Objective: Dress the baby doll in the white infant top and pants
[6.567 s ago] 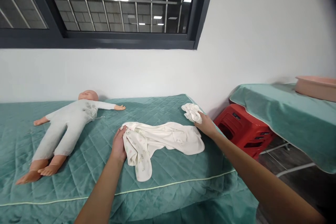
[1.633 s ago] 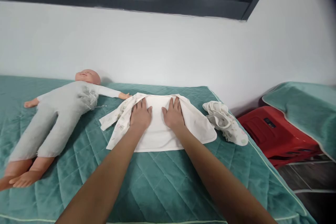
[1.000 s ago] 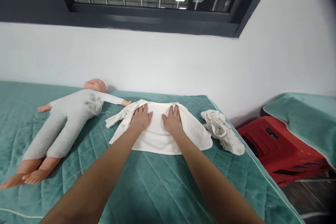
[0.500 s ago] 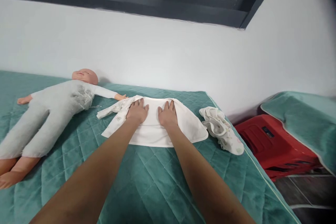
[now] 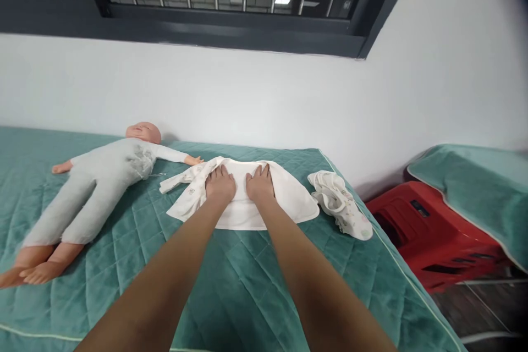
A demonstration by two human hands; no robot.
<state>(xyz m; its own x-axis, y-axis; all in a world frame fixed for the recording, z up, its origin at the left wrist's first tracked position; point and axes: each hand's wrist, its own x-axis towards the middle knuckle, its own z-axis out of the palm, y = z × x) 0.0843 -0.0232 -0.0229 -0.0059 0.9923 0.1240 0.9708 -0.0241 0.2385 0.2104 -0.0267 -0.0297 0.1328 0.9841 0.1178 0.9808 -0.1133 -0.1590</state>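
White top [image 5: 241, 212] is lying unfolded now, looking mostly flattened. Left hand [image 5: 221, 186] and right hand [image 5: 259, 184] are pressing it, spread

Head-worn, looking forward and down at the white shirt [image 5: 241, 214].
Set above the shirt's near side, facing the wall [image 5: 247, 99] beyond it; fairly near, catching the red stool [image 5: 433, 236] right of it and part of the window [image 5: 214, 27] above it.
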